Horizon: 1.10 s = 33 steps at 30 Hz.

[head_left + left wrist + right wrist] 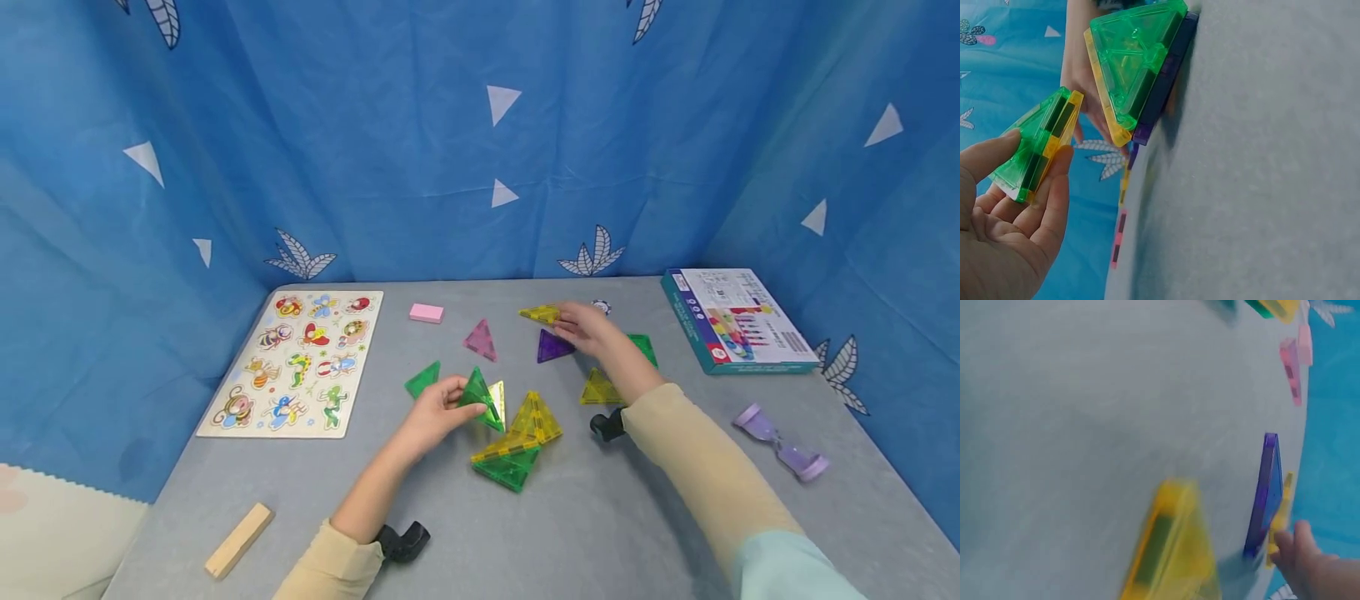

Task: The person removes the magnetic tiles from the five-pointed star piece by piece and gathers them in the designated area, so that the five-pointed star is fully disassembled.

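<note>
My left hand (437, 410) pinches a green triangular magnetic tile (481, 402) between thumb and fingers, above the table. A yellow tile (1060, 137) lies against its far side in the left wrist view. Just right of it sits a group of joined tiles, with yellow (534, 419) on top and green (510, 469) below. Toward the back, my right hand (588, 327) pinches the near end of a yellow triangular tile (538, 313). A purple triangular tile (552, 346) lies just in front of that one. The right palm is hidden in the right wrist view.
Loose green (423, 379), pink (482, 340) and yellow (600, 387) tiles lie around the hands. An animal puzzle board (358, 350) lies left, a wooden block (240, 540) nearer. A pink block (427, 313) is at the back. Right are a box (738, 321) and purple hourglass (780, 442).
</note>
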### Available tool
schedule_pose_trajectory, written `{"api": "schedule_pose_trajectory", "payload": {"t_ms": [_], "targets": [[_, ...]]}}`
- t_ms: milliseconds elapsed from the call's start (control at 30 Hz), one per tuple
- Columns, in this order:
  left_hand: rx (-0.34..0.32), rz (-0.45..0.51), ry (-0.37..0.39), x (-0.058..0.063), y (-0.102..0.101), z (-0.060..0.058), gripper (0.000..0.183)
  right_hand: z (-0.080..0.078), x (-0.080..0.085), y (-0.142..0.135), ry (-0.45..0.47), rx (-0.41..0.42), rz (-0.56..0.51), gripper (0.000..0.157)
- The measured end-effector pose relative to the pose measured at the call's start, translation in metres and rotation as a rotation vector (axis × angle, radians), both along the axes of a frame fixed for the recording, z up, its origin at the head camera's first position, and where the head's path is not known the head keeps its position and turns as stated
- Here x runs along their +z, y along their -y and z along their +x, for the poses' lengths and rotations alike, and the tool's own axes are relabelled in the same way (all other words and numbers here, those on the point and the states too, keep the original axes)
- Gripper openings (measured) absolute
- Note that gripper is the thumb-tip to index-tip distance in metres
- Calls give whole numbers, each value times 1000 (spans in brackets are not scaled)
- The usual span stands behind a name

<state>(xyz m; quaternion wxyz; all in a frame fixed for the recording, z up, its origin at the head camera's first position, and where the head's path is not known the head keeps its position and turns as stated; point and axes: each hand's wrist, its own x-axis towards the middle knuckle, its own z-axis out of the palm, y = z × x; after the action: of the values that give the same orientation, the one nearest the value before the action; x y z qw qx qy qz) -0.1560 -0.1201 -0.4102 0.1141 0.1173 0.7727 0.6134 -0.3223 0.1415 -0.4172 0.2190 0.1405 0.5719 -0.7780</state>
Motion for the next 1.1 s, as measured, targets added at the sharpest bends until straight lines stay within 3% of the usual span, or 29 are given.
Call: {"api": "schedule_pose_trajectory", "payload": {"t_ms": [167, 300, 400, 467, 567, 767, 967, 1100], "targets": [[3, 17, 12, -7, -1, -3, 21, 29, 10, -13, -231, 173, 215, 58], [-5, 44, 11, -15, -2, -7, 20, 65, 18, -10, -402, 398, 310, 46], [-22, 77, -23, -12, -7, -8, 22, 93, 18, -4, -466, 525, 354, 44], [-43, 99, -52, -7, -12, -7, 23, 108, 17, 1, -465, 566, 369, 47], [-86, 96, -95, 1, -20, -3, 24, 124, 15, 8, -420, 566, 328, 48], [-123, 50, -131, 6, -32, 3, 21, 138, 13, 11, -419, 477, 239, 24], [5, -52, -185, 7, -28, 2, 20, 135, 14, 0, -415, 336, 239, 24], [103, -73, -173, 9, -16, -4, 22, 130, 20, -23, -404, 256, 258, 26]]}}
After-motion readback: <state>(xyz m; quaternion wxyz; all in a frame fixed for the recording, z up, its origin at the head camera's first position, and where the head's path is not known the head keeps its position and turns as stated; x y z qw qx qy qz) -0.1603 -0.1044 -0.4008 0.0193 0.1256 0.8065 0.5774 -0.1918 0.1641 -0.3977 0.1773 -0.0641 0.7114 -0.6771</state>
